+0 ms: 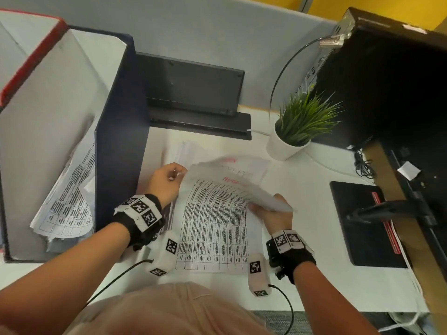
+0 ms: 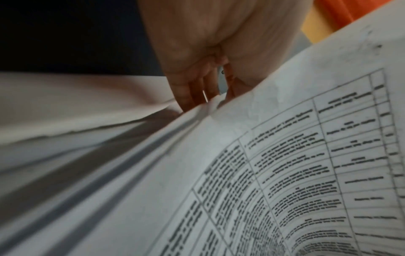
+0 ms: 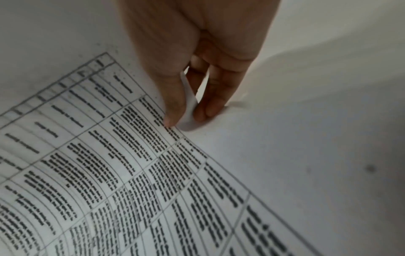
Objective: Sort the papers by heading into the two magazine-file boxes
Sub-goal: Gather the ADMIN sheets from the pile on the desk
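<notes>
Your right fingers (image 3: 210, 104) and thumb pinch the curled right edge of a white printed sheet with a black-ruled table of text (image 1: 212, 221), the paper folding between them in the right wrist view. Your right hand (image 1: 273, 213) lifts that edge off the white desk (image 1: 314, 238), so the sheet bows upward. Your left fingers (image 2: 197, 93) curl at the sheet's upper left corner and pinch it there; your left hand (image 1: 164, 182) sits just beside the dark blue magazine-file box (image 1: 121, 141).

The sheet lies on top of a loose pile of white papers with red headings (image 1: 232, 170), which is spread on the desk in front of you, between the boxes and a green grass-like plant in a white pot (image 1: 290, 141). The blue box stands at your left and already holds sheets with the same ruled table (image 1: 65, 209), leaning inside it. A red-edged magazine-file box (image 1: 31, 56) stands just beyond it, further left; what it holds I cannot tell.
</notes>
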Motion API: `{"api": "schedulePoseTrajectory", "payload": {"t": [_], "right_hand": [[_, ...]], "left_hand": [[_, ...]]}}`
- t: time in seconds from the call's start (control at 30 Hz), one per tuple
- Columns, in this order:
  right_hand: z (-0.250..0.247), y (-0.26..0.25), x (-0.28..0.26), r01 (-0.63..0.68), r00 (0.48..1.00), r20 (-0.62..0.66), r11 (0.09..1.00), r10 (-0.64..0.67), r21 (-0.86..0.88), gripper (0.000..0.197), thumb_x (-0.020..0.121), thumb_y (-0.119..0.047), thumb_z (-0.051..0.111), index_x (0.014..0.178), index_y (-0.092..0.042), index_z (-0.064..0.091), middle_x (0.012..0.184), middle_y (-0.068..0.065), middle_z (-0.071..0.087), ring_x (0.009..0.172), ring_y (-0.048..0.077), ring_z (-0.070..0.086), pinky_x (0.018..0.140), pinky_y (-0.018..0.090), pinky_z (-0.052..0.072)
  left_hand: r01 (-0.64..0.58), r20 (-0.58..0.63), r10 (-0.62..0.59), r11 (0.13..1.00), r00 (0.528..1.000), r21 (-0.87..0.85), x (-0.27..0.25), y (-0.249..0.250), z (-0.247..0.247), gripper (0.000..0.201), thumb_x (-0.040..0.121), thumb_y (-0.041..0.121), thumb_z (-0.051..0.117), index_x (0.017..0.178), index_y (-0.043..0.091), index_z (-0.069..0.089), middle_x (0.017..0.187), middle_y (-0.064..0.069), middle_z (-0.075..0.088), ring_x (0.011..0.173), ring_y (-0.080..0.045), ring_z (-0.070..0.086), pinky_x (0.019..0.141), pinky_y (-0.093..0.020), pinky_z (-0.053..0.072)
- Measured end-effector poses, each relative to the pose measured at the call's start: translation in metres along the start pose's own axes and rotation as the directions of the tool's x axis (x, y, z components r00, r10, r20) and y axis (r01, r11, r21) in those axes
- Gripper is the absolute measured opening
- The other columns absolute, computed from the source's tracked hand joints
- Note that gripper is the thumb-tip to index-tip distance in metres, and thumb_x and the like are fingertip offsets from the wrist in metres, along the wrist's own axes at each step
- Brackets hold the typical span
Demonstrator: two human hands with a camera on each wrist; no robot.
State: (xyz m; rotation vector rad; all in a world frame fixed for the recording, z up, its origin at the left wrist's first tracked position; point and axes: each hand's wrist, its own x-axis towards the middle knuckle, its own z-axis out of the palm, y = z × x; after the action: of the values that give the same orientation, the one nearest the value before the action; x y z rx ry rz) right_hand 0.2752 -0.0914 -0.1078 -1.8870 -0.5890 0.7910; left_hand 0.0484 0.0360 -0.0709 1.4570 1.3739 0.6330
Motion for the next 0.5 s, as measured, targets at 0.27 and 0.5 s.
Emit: {"api": "schedulePoseTrajectory", "payload": {"t": [0.27,0.5], "right_hand": [[0.000,-0.005,0.000,0.054,0.990,0.125,0.996,-0.063,0.075,0.033,0.074,0.019,0.061,0.079,-0.013,0.066,0.065,-0.009,0.065,0.056,-0.009,0.060,0.057,0.008,0.047],[0.002,-0.007,-0.005,-0.337,0.940,0.149,0.764,0.307,0.551,0.056,0.070,0.020,0.035,0.025,-0.013,0.041,0.033,-0.002,0.040,0.028,0.012,0.043,0.036,0.012,0.039]], "left_hand": [[0.135,0.078,-0.122,0.969,0.990,-0.205,-0.001,0.007,0.001,0.032,0.081,-0.013,0.039,0.063,0.006,0.058,0.096,-0.020,0.066,0.087,-0.026,0.059,0.074,-0.026,0.049],[0.382,0.014,-0.383,0.922,0.923,0.068,0.028,0.013,-0.002,0.018,0.089,0.009,0.049,0.081,0.000,0.063,0.098,-0.017,0.067,0.079,-0.027,0.062,0.076,-0.036,0.053]]}}
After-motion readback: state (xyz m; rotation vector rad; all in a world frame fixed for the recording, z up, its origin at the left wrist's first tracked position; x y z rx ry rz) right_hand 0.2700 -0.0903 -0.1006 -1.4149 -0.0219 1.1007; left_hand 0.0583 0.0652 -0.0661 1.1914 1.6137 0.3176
